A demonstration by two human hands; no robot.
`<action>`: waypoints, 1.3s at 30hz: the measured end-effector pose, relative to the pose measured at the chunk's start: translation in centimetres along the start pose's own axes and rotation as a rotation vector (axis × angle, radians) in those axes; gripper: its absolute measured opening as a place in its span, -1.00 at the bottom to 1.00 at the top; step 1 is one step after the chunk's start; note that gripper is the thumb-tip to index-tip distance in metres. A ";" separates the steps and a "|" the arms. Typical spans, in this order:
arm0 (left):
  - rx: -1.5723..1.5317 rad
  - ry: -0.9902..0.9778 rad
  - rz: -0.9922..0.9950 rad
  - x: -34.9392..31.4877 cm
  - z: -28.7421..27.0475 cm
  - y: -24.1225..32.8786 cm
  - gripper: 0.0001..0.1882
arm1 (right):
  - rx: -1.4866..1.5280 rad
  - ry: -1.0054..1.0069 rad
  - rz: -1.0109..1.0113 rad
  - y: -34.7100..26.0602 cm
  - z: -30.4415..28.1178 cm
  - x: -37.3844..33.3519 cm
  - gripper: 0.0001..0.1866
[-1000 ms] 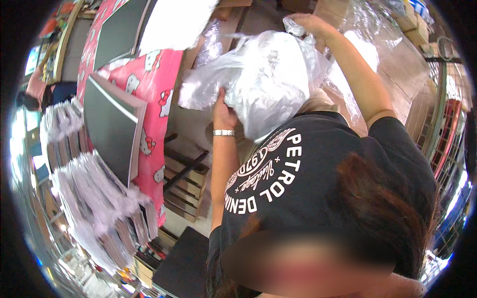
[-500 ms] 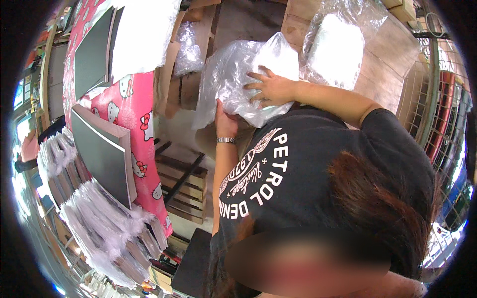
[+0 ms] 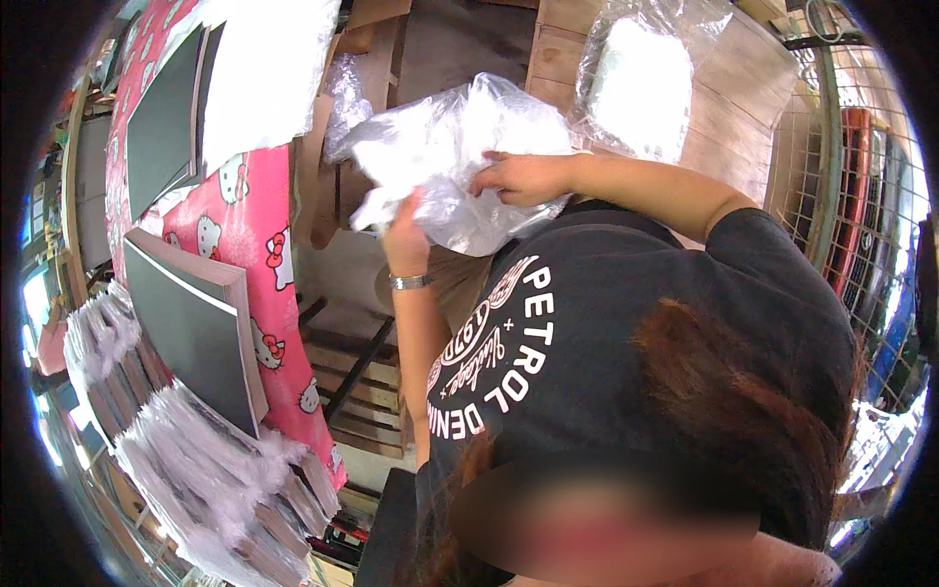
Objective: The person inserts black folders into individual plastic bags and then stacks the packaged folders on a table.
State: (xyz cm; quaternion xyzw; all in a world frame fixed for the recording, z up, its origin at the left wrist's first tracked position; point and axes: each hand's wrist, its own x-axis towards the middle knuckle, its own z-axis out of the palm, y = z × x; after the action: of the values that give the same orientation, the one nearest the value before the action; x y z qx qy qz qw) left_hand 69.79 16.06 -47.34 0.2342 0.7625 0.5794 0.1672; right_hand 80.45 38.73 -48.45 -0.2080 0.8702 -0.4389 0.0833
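A crinkled, clear plastic bag lies across my lap. My left hand, with a metal-banded watch at the wrist, is closed on the bag's left side, thumb up and plastic gathered in the grip. Over the bag's right part, my right hand has its fingers bent and drawn together on the film, pinching it; the fingertips are partly hidden by folds. Whether anything is inside the bag cannot be made out through the glare.
To the left, a pink patterned cloth carries thick dark-covered blocks and white sheets. Plastic-wrapped stacks stand below it. Another clear plastic bundle rests on cardboard ahead right. A wire-mesh panel borders the right.
My left hand has moved left and slightly up, pulling the bag's edge that way. My right hand's fingers, spread before, have drawn in, and the film is more bunched.
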 end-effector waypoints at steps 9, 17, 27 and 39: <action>0.258 0.002 0.012 -0.4 2.9 -0.4 -0.68 | 0.061 0.691 0.558 1.4 -6.9 -5.8 -0.77; -0.823 0.509 -0.636 2.4 1.9 -1.3 -0.64 | -0.002 0.795 0.299 2.9 -11.3 -0.8 -0.81; -0.970 0.411 -0.675 0.9 -0.5 -4.6 -0.62 | -0.269 0.414 0.766 11.2 -31.7 -6.2 -0.75; -1.049 0.308 -0.537 0.5 -0.9 -1.3 -0.58 | -0.508 1.071 -0.336 -8.0 -14.4 -0.8 -0.74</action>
State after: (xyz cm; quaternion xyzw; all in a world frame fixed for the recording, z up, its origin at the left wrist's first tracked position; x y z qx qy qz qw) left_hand 68.67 15.36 -48.34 -0.1666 0.4233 0.8426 0.2883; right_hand 78.79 45.39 -33.40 -0.1062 0.8239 -0.2683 -0.4878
